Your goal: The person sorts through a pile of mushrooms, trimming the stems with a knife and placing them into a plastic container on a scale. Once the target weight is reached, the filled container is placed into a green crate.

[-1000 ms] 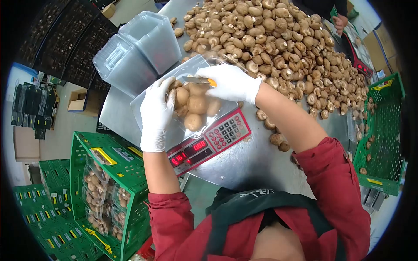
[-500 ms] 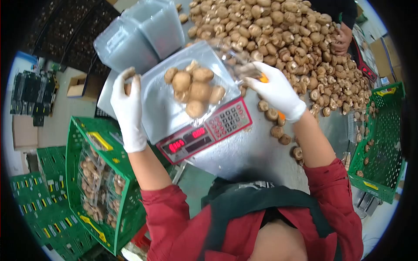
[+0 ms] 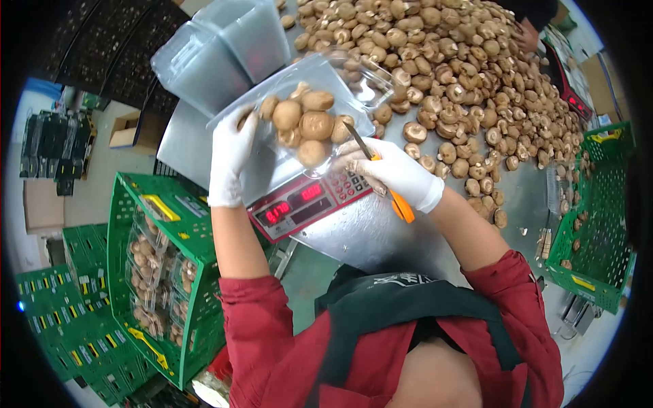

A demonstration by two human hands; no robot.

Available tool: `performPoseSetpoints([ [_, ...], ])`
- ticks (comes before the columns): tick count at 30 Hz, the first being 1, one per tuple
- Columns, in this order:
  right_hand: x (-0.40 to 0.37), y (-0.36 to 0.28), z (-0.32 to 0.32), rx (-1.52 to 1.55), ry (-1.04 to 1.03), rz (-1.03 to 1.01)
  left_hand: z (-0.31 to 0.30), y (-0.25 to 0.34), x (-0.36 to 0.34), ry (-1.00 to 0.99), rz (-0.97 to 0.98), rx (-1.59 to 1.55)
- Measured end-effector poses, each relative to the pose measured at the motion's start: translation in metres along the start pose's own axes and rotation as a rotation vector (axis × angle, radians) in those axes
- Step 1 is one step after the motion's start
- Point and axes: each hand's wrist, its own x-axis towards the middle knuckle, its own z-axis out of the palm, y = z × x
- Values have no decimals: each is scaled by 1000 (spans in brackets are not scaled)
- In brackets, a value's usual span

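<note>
A clear plastic punnet of brown mushrooms is over the pan of a red digital scale. My left hand, in a white glove with stained fingertips, is closed at the punnet's left edge. My right hand, also gloved, grips an orange-handled knife, its dark blade pointing up and left beside the mushrooms. Its fingers are at the punnet's right side. The punnet's hinged lid stands open toward the pile.
A large heap of mushrooms covers the back of the metal table. Stacked empty punnets are beyond the scale. Green crates stand at left and right. Another person's hand is at the heap's far right.
My right hand has moved down and left to the punnet's side, and the knife now shows clearly. My left hand has shifted right onto the punnet's edge. The scale's reading has dropped.
</note>
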Motion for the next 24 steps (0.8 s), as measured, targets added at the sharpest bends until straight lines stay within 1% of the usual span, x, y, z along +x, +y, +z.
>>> performPoseSetpoints([
  [2, 9, -3, -16, -10, 72, -85, -7, 13, -17, 5, -45, 45],
  [3, 13, -4, -26, -40, 115, -121, -14, 22, -23, -39, -124, 8],
  [4, 14, -9, -34, -38, 176, -126, -22, 28, -27, -84, -204, -28],
  [5, 16, -16, -40, -61, 243, -102, -26, 23, -26, -119, -225, -129],
  [6, 16, -16, -47, -50, 223, -86, -29, 19, -22, -159, -281, -112],
  [8, 19, -12, -62, -29, 172, -54, -24, 5, -3, -99, -287, -138],
  [11, 23, -14, -51, -110, 179, -83, -9, 4, 41, -79, -443, -383],
  [13, 28, -16, -46, -186, 200, -132, -5, -1, 73, -219, -483, -432],
  [14, 33, -13, -46, -204, 250, -137, -2, -5, 86, -291, -502, -455],
  [15, 36, -12, -48, -193, 250, -141, 4, -5, 94, -311, -421, -395],
  [18, 30, -16, -57, -114, 282, -98, 16, -6, 111, -387, -341, -557],
  [19, 26, -17, -58, -85, 296, -71, 13, -12, 117, -482, -341, -584],
  [20, 24, -14, -60, -78, 294, -92, 16, -16, 120, -471, -316, -634],
  [22, 20, -8, -60, -69, 289, -124, 23, -2, 114, -449, -275, -741],
  [23, 16, -11, -59, -120, 291, -130, 23, 6, 113, -436, -230, -713],
  [24, 17, -9, -61, -118, 284, -111, 22, 9, 111, -388, -211, -760],
])
